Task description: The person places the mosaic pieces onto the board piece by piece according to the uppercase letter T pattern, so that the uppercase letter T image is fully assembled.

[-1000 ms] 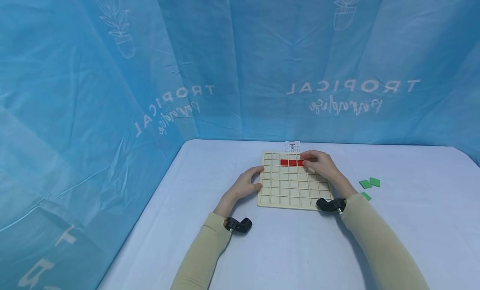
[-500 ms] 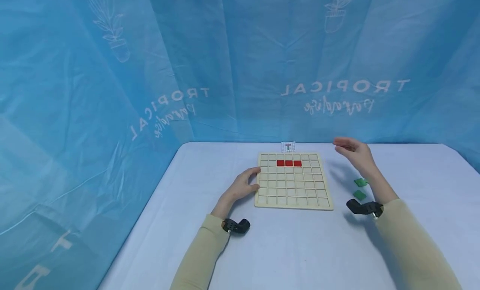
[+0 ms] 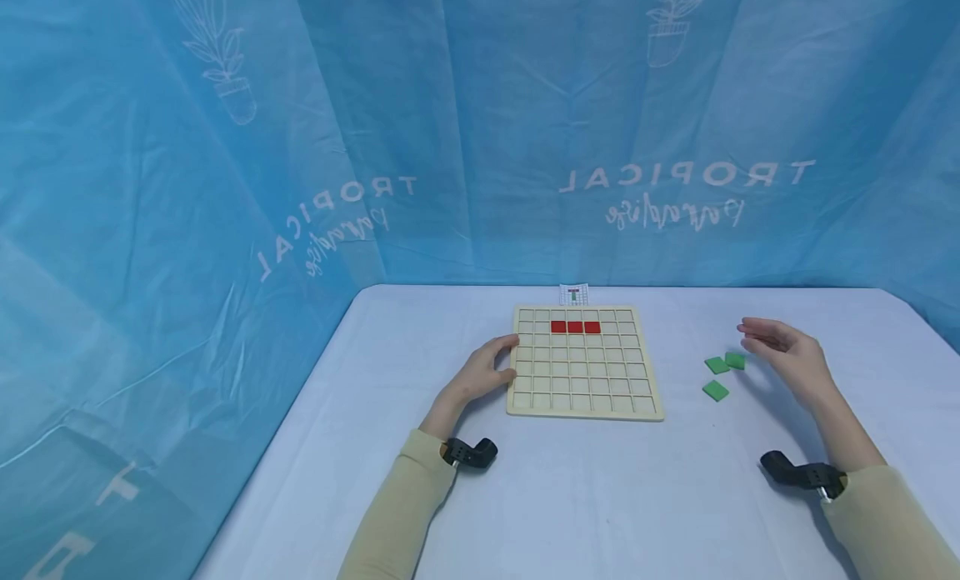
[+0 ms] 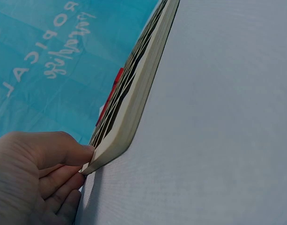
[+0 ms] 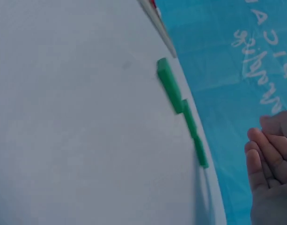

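A pale wooden grid board (image 3: 587, 397) lies flat on the table, with three red square tiles (image 3: 575, 327) in a row near its far side. My left hand (image 3: 477, 375) touches the board's left edge, thumb and fingers spread apart along it. In the left wrist view, the thumb tip (image 4: 87, 151) sits against the board's edge. Three green square tiles (image 3: 716, 391) lie on the cloth to the right of the board. Just right of them, my right hand (image 3: 797, 365) hovers with relaxed fingers and no visible object in it.
A small printed card (image 3: 573, 295) with a red and green pattern stands behind the board. White cloth (image 3: 592, 497) covers the table. Blue printed curtains (image 3: 480, 130) hang along the back and left.
My right hand has left the red tiles and swung right, past the green tiles. The third red tile is now uncovered on the board. My left hand stays at the board's edge.
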A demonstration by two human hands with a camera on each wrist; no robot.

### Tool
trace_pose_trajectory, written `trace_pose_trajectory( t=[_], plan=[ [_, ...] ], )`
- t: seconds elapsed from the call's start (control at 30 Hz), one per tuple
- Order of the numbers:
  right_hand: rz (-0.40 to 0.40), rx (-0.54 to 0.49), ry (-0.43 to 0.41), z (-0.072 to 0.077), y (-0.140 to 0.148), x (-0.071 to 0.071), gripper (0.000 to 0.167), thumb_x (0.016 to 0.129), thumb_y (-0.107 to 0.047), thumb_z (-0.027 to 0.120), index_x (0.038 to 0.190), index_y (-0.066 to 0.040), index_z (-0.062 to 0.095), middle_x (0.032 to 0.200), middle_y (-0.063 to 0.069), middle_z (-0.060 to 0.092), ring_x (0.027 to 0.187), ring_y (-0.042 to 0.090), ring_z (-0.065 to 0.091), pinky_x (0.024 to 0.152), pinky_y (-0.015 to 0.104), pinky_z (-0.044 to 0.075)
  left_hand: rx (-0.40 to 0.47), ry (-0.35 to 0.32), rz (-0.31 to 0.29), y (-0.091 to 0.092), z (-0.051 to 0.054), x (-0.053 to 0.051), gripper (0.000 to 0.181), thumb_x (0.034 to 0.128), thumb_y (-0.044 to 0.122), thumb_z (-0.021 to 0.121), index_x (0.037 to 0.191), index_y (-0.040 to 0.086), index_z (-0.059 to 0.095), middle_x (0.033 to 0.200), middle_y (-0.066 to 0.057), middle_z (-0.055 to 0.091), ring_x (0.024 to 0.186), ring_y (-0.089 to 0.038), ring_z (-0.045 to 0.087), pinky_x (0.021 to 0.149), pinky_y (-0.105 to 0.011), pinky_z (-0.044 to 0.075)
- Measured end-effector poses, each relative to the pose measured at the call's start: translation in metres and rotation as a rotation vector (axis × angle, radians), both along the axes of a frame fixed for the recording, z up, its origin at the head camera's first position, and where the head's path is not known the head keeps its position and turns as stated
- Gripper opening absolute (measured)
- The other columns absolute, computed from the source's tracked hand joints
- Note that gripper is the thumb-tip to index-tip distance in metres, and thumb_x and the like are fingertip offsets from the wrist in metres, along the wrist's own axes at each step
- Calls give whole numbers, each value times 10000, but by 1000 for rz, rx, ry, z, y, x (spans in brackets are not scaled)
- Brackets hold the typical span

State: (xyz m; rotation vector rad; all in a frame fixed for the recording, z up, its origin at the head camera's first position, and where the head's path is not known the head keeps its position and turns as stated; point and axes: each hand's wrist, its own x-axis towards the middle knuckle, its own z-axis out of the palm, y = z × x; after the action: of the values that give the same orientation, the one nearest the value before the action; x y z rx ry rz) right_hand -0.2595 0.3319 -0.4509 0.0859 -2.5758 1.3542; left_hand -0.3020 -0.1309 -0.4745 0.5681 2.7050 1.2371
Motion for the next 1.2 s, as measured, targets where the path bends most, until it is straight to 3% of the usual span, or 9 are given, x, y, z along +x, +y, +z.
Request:
trace_pose_trajectory(
  t=[0.23, 0.47, 0.67, 0.73, 0.83, 0.9, 0.97, 1.2],
  plan=[
    [-3, 9, 3, -22, 11, 7, 504, 934, -306, 597, 1312, 16, 507, 1165, -35, 613, 945, -167, 463, 752, -10, 358, 1, 3, -6, 0, 0, 2, 620, 866, 55, 632, 1432, 54, 379, 1456, -77, 392, 1370, -206, 286, 1124, -331, 235],
    [53, 112, 20, -32, 15, 7, 495, 918, -294, 625, 1296, 10, 524, 1230, 208, 561, 921, -167, 447, 729, 7, 386, -5, -1, 9, 1, 0, 1, 627, 861, 69, 633, 1435, 67, 381, 1459, -73, 391, 1372, -208, 284, 1123, -336, 238],
    [49, 216, 76, -37, 13, 7, 440, 906, -259, 649, 1257, -6, 567, 1212, 200, 588, 952, -147, 439, 754, -8, 351, 4, 17, -1, 0, 0, -1, 627, 857, 66, 636, 1429, 37, 379, 1449, -100, 400, 1364, -240, 298, 1120, -361, 250],
    [33, 236, 88, -38, 13, 7, 436, 908, -249, 646, 1263, -8, 564, 1222, 201, 584, 1030, -7, 523, 822, 67, 406, 3, 18, -1, 0, 0, -1, 625, 858, 67, 637, 1428, 42, 383, 1449, -94, 401, 1367, -234, 294, 1122, -355, 246],
    [17, 251, 80, -39, 13, 6, 441, 919, -244, 629, 1276, 2, 548, 1240, 218, 568, 1112, 286, 544, 917, 331, 466, 8, 12, 0, 0, 0, -2, 618, 861, 65, 636, 1426, 49, 388, 1450, -86, 401, 1370, -222, 288, 1124, -348, 241],
    [8, 252, 66, -40, 12, 5, 437, 926, -239, 618, 1278, 9, 542, 1237, 232, 561, 1103, 408, 518, 889, 502, 447, 5, 7, 1, 0, 0, -1, 617, 862, 64, 635, 1427, 53, 388, 1453, -83, 397, 1371, -218, 285, 1125, -346, 237],
    [7, 250, 63, -41, 12, 5, 417, 931, -222, 611, 1271, 12, 546, 1223, 235, 565, 1100, 423, 515, 877, 561, 428, 4, 5, 3, 0, 0, -1, 615, 862, 63, 634, 1426, 52, 389, 1452, -84, 397, 1370, -221, 288, 1124, -352, 241],
    [-16, 265, 85, -42, 10, 4, 384, 923, -180, 620, 1245, 20, 557, 1151, 239, 588, 1048, 424, 537, 857, 564, 443, 1, 3, 11, 1, 1, 1, 621, 863, 66, 636, 1431, 63, 384, 1455, -78, 394, 1370, -210, 286, 1124, -337, 234]
  ],
)
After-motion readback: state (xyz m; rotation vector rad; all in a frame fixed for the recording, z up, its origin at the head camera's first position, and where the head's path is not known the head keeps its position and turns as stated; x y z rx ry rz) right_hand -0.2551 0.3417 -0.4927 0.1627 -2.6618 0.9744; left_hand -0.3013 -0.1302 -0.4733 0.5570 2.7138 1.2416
